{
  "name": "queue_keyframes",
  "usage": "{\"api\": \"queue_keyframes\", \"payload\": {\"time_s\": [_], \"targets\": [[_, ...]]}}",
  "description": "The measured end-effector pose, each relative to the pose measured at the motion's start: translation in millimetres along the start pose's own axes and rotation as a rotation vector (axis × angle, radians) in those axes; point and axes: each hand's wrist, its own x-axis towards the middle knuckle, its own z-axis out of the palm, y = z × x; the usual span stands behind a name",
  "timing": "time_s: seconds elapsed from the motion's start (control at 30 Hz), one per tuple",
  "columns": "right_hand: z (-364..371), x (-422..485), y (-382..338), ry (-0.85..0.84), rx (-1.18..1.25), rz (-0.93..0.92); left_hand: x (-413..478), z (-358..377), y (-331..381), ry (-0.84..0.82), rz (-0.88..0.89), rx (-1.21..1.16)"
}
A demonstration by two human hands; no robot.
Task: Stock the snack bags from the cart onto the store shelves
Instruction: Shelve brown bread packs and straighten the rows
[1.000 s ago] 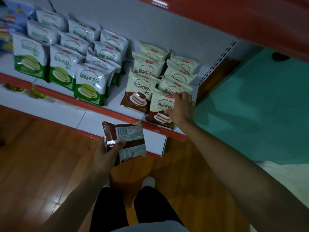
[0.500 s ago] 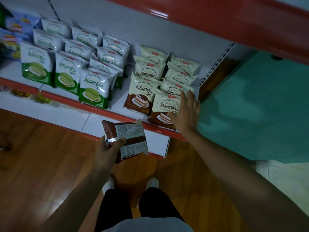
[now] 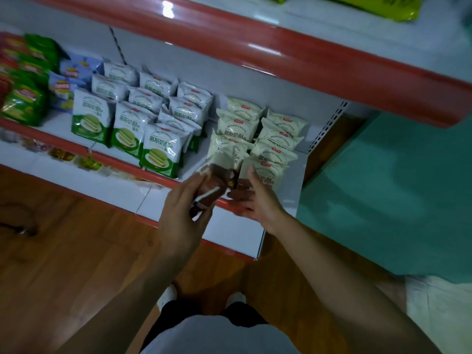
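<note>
Brown snack bag (image 3: pixel 213 181): centre frame, blurred, tilted. Lower end pinched in left hand (image 3: pixel 182 210). Top overlaps front of cream bag rows (image 3: pixel 238 123) on shelf (image 3: pixel 63 142); likely angled to slot in at row front.
Right hand (image 3: pixel 256 200): fingers straight, grasping nothing, beside front cream bag (image 3: pixel 268 172); probably steadying row.
Green bags (image 3: pixel 159 149): left of centre.
</note>
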Motion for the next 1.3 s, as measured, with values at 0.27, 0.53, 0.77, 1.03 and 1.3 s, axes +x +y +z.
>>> {"api": "queue_keyframes", "payload": {"time_s": [0.27,0.53,0.77,1.03,1.3], "targets": [[16.2,-3.5,-10.2,-0.186,0.211,-0.011,-4.3,-12.9,-29.7,-0.139,0.613,0.399],[43.8,-5.2,-16.9,-0.073,0.317,-0.016,8.7,-52.4,-43.6,-0.156,-0.149,-0.230],[95.4,0.1,-15.3,-0.101,0.366,-0.128,53.8,-88.7,-68.0,-0.530,-0.385,-0.584],[127.2,-3.8,14.5,0.164,0.117,-0.255,81.7,-92.8,-101.3,-0.488,-0.373,-0.709],[114.4,17.8,45.0,0.534,-0.009,-0.297,95.7,-43.9,-111.5,-0.784,-0.188,-0.479]]}}
